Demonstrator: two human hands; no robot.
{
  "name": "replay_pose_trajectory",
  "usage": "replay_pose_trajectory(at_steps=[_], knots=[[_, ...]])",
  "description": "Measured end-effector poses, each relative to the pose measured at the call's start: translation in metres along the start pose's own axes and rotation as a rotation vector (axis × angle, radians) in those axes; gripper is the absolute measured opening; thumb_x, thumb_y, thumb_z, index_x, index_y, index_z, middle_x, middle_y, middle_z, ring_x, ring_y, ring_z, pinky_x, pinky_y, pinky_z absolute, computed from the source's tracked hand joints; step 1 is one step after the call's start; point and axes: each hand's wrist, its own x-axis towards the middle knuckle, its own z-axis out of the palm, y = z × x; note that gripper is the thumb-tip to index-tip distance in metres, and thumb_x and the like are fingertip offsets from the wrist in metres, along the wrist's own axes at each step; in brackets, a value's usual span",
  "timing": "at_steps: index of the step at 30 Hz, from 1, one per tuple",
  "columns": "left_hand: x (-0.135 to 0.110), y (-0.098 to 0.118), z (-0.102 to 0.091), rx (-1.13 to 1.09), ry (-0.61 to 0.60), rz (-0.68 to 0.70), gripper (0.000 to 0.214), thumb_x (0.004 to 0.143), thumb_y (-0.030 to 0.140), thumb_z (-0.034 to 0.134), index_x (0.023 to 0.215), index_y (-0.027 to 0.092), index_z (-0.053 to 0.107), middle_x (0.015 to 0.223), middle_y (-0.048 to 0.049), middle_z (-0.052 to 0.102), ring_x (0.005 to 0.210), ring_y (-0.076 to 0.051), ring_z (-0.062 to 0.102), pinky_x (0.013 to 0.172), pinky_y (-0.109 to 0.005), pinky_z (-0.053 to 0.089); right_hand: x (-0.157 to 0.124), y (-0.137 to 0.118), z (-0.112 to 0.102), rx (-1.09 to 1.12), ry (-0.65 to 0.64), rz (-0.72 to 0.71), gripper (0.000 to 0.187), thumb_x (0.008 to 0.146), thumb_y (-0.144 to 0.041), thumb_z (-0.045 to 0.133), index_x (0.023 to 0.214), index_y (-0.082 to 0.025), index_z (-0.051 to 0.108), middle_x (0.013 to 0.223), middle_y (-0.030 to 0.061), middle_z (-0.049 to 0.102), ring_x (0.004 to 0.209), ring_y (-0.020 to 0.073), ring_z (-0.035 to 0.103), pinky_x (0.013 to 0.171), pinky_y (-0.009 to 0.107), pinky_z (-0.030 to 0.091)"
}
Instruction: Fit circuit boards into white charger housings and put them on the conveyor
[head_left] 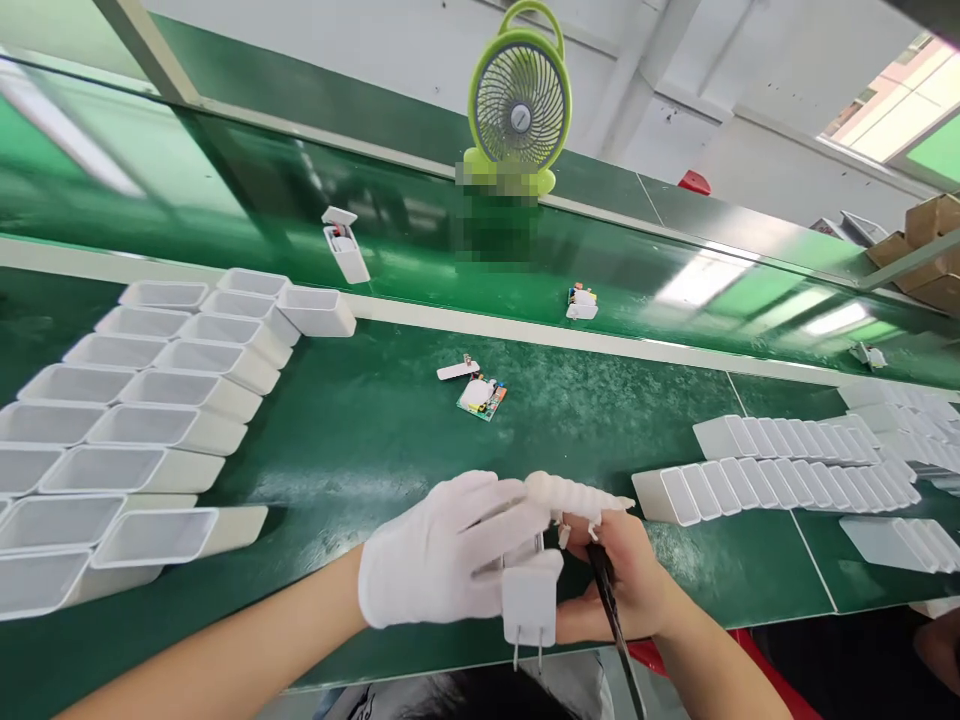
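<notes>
My left hand [454, 545], in a white glove, is closed on a white charger plug [529, 605] whose two metal pins point down toward the table's near edge. My right hand [619, 580] is beside it, with white covers on some fingers. Black tweezers [611, 600] are gripped in this hand, slanting down toward me. The right fingers meet the left hand at the plug's upper end, and what lies between them is partly hidden. Beyond the hands, a small circuit board [481, 397] lies on the green table, with a white plug piece [457, 370] beside it.
Rows of open white housings [142, 425] stand at left. More white housings [780, 490] lie in stacked rows at right. On the raised strip behind are a housing with parts inside [346, 247] and another board [582, 302]. A green fan [520, 115] stands at the back.
</notes>
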Motion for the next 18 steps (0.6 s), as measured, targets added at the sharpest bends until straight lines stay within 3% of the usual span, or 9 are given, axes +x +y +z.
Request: replay_pose_trajectory(at_steps=[2, 4, 5, 7, 10, 12, 14, 16, 18], knots=[[0.002, 0.000, -0.002, 0.037, -0.078, 0.117, 0.011, 0.088, 0.018, 0.058, 0.082, 0.023, 0.064, 0.070, -0.0007, 0.065, 0.059, -0.016, 0.057, 0.056, -0.030, 0.046, 0.002, -0.002, -0.002, 0.085, -0.046, 0.009, 0.046, 0.077, -0.058, 0.079, 0.075, -0.024, 0.047, 0.065, -0.0090, 0.026, 0.057, 0.0102, 0.020, 0.047, 0.026, 0.023], [0.000, -0.001, -0.003, 0.003, -0.145, 0.052, 0.011, 0.084, 0.020, 0.061, 0.074, 0.024, 0.060, 0.065, 0.0011, 0.061, 0.056, -0.016, 0.055, 0.057, -0.030, 0.047, 0.004, -0.002, -0.006, 0.128, -0.058, 0.058, 0.051, 0.074, -0.062, 0.082, 0.077, -0.024, 0.047, 0.067, -0.0079, 0.032, 0.059, 0.0107, 0.027, 0.049, 0.026, 0.026], [-0.001, -0.001, -0.003, -0.020, -0.148, -0.020, 0.012, 0.083, 0.022, 0.064, 0.072, 0.024, 0.059, 0.064, 0.0016, 0.059, 0.056, -0.015, 0.056, 0.057, -0.030, 0.048, 0.006, -0.001, -0.007, 0.158, -0.040, 0.081, 0.050, 0.074, -0.064, 0.081, 0.081, -0.024, 0.051, 0.069, -0.0062, 0.038, 0.060, 0.0117, 0.032, 0.050, 0.026, 0.030], [-0.003, 0.000, -0.002, -0.048, -0.045, -0.190, 0.015, 0.078, 0.028, 0.073, 0.076, 0.023, 0.059, 0.070, 0.0007, 0.062, 0.062, -0.017, 0.060, 0.061, -0.031, 0.053, 0.010, 0.004, -0.010, 0.263, 0.045, 0.125, 0.043, 0.085, -0.064, 0.070, 0.089, -0.023, 0.058, 0.074, -0.0021, 0.046, 0.065, 0.0146, 0.041, 0.054, 0.027, 0.038], [-0.004, 0.004, 0.000, -0.142, 0.178, -0.523, 0.046, 0.063, 0.034, 0.088, 0.099, 0.021, 0.062, 0.090, -0.0037, 0.069, 0.078, -0.023, 0.068, 0.072, -0.039, 0.059, 0.016, 0.017, -0.011, 0.479, 0.291, 0.192, 0.033, 0.100, -0.053, 0.055, 0.091, -0.023, 0.066, 0.078, 0.0018, 0.057, 0.070, 0.0168, 0.052, 0.063, 0.030, 0.048], [-0.003, 0.007, 0.001, -0.289, 0.183, -0.750, 0.049, 0.059, 0.032, 0.090, 0.098, 0.021, 0.062, 0.084, -0.0006, 0.069, 0.073, -0.022, 0.068, 0.070, -0.039, 0.060, 0.019, 0.022, -0.010, 0.570, 0.471, 0.220, 0.033, 0.098, -0.054, 0.058, 0.092, -0.023, 0.069, 0.085, 0.0034, 0.065, 0.073, 0.0174, 0.059, 0.064, 0.032, 0.052], [0.000, 0.009, 0.002, -0.501, 0.123, -0.906, 0.032, 0.064, 0.027, 0.086, 0.081, 0.022, 0.059, 0.070, 0.0043, 0.063, 0.063, -0.017, 0.064, 0.062, -0.034, 0.057, 0.020, 0.021, -0.008, 0.633, 0.576, 0.230, 0.033, 0.096, -0.057, 0.061, 0.097, -0.025, 0.070, 0.086, 0.0026, 0.070, 0.065, 0.0156, 0.061, 0.057, 0.030, 0.053], [0.004, 0.011, 0.004, -0.726, 0.106, -0.999, 0.029, 0.069, 0.022, 0.081, 0.068, 0.022, 0.051, 0.064, 0.0063, 0.058, 0.057, -0.013, 0.060, 0.054, -0.028, 0.052, 0.018, 0.014, -0.006, 0.684, 0.556, 0.218, 0.031, 0.097, -0.055, 0.061, 0.096, -0.026, 0.071, 0.079, 0.0008, 0.070, 0.055, 0.0135, 0.060, 0.049, 0.027, 0.051], [0.007, 0.012, 0.006, -0.885, 0.130, -1.075, 0.030, 0.070, 0.019, 0.078, 0.065, 0.021, 0.049, 0.063, 0.0070, 0.056, 0.053, -0.012, 0.059, 0.049, -0.026, 0.049, 0.014, 0.004, -0.004, 0.684, 0.431, 0.193, 0.020, 0.097, -0.046, 0.065, 0.097, -0.027, 0.072, 0.076, 0.0001, 0.072, 0.054, 0.0140, 0.064, 0.049, 0.027, 0.054]])
